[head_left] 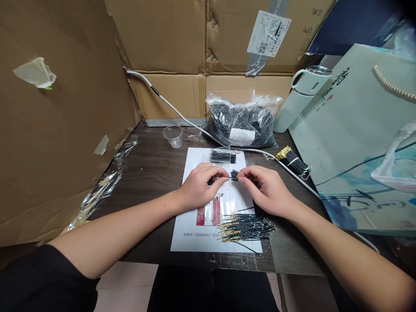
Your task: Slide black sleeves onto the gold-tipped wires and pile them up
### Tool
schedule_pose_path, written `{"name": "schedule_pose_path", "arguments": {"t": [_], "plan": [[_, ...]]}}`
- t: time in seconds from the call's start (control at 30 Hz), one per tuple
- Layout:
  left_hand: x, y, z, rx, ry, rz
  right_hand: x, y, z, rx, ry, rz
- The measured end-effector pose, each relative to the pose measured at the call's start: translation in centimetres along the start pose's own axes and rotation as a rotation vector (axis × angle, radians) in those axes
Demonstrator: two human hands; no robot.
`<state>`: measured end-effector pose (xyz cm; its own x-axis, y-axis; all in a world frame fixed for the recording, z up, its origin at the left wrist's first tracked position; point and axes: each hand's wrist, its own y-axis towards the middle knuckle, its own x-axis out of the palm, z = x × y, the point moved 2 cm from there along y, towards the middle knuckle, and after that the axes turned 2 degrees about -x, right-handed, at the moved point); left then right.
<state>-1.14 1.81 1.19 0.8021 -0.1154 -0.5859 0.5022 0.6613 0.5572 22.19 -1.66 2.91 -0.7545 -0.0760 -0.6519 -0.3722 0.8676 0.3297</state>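
Observation:
My left hand [203, 185] is closed in a pinch over the printed sheet [182, 236], a thin dark wire-like piece at its fingertips. Facing it, my right hand [268, 188] also pinches, thumb against forefinger; what lies between them is too small to make out. A small bunch of short black pieces [234, 174] shows between the two hands, touching or just behind the right fingertips. Other dark pieces are partly hidden under my left fingers. Nearer me, a loose pile of black wires with gold ends [248, 227] lies across the sheet and table.
Beyond my hands lies a clear packet of black pieces [223, 156]. A tied wire bundle [294, 161] rests at right by a white cable [175, 110]. Behind stand a plastic cup [173, 137], a large filled bag [240, 121], a bottle [300, 99] and a paper bag [354, 130]. Cardboard walls enclose the table.

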Motion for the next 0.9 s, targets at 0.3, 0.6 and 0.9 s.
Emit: {"name": "schedule_pose_path", "arguments": {"t": [0.3,0.6,0.9], "plan": [[0.01,0.04,0.0,0.01,0.016,0.011,-0.08,0.0,0.05,-0.03,-0.025,0.02],[0.06,-0.03,-0.12,0.013,0.023,0.016,-0.15,0.09,0.06,-0.063,-0.052,0.025],[-0.06,-0.07,0.14,-0.018,0.021,0.039,-0.35,0.11,0.29,-0.052,-0.083,0.015]]}}
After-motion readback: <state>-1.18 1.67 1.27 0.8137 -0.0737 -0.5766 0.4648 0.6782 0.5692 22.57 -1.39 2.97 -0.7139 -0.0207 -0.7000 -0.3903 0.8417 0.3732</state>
